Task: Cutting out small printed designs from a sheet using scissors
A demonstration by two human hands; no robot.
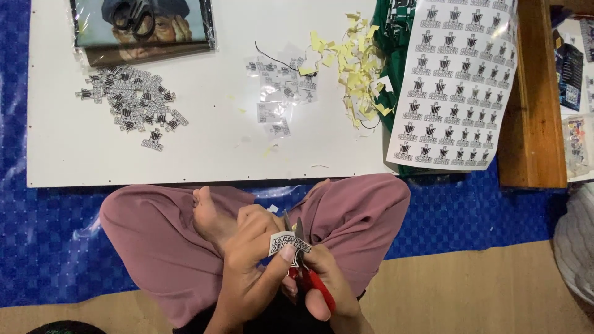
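A: Which step is this?

B: Trimming, I'd judge. The left hand (250, 266) pinches a small black-and-white sticker (288, 245) between thumb and fingers, its grip clamped on the paper, held over the lap. The right hand (328, 287) is closed round the red handles of the scissors (301, 260), whose blades stand slightly apart at the sticker's edge.

A: And the rest of the work?

B: On the white board (204, 142) lying on the blue mat (49, 235) there is a heap of cut-out stickers (133, 102), clear backing bits (278, 93) and yellow paper scraps (359, 62). The uncut sticker sheet (455, 80) lies to the right.

A: What does the next move need?

B: Probably a slow turn of the sticker by the left hand, so the blades follow the outline without nicking the print or the thumb.
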